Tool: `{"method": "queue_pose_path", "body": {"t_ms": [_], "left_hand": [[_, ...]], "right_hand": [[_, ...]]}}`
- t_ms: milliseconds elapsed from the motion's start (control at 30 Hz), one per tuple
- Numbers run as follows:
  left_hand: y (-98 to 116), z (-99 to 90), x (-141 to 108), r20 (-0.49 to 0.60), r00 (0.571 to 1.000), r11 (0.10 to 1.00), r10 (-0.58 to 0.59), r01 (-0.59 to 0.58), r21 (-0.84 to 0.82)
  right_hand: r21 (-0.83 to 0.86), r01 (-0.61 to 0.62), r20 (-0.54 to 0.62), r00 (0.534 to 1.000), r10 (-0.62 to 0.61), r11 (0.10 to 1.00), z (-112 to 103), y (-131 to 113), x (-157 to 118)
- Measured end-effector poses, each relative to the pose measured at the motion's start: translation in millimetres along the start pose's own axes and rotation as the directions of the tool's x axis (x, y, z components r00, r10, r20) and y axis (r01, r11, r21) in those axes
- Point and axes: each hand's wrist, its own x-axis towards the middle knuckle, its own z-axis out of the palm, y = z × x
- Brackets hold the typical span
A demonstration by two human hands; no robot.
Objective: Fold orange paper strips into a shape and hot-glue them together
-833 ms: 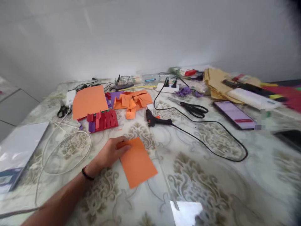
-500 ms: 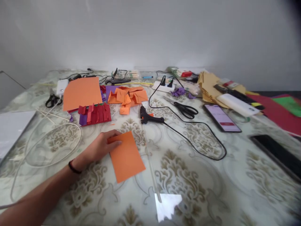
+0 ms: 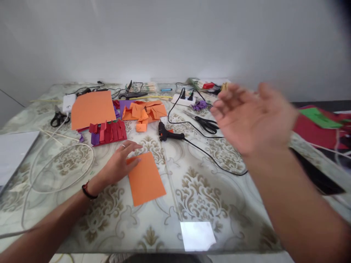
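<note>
My left hand (image 3: 120, 162) is at the upper left corner of a small orange paper sheet (image 3: 147, 179) lying on the table. Its fingers stretch forward and apart, and the thumb reaches over the sheet's upper edge. Raised at the right, my right hand (image 3: 249, 120) is open with its palm showing, blurred by motion and holding nothing. A black glue gun (image 3: 170, 134) lies beyond the sheet, its cord running right. Red folded paper strips (image 3: 112, 132) sit ahead of my left hand. Folded orange paper (image 3: 145, 112) lies behind them.
Black-handled scissors (image 3: 207, 125) lie near a white power strip (image 3: 181, 99). A large orange sheet (image 3: 93, 109), a white adapter (image 3: 69, 103) and other scissors (image 3: 58, 117) are at back left. A looped white cable (image 3: 91, 160) crosses the left side. A dark phone (image 3: 326, 182) is partly hidden by my right arm.
My right hand has come into view at the right, covering the lit phone and brown paper. My left hand's fingers have lifted and spread from the small orange sheet. The view has shifted slightly.
</note>
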Motion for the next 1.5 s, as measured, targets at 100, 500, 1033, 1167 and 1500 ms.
{"method": "queue_pose_path", "body": {"t_ms": [100, 500, 1033, 1167, 1500], "left_hand": [[20, -2.3, 5, -0.006, 1.000, 0.990, 0.006, -0.007, -0.139], [90, 32.1, 45, 0.200, 0.979, 0.310, -0.028, 0.199, -0.930], [101, 36.4, 54, 0.162, 0.930, 0.367, -0.330, 0.284, -0.886], [102, 38.2, 54, 0.234, 0.912, 0.372, -0.337, 0.357, -0.856], [94, 30.9, 50, 0.166, 0.968, 0.566, -0.186, 0.243, -0.788]], "right_hand": [[0.234, -0.214, 0.032, 0.977, 0.212, 0.948, 21, 7, -10], [0.465, -0.443, 0.450, 0.864, 0.226, 0.766, 114, 21, -47], [0.388, -0.261, 0.214, 0.958, 0.190, 0.884, 95, 44, -30], [0.370, -0.235, 0.226, 0.961, 0.158, 0.899, 99, 45, -31], [0.436, -0.316, 0.249, 0.942, 0.224, 0.843, 105, 38, -36]]}}
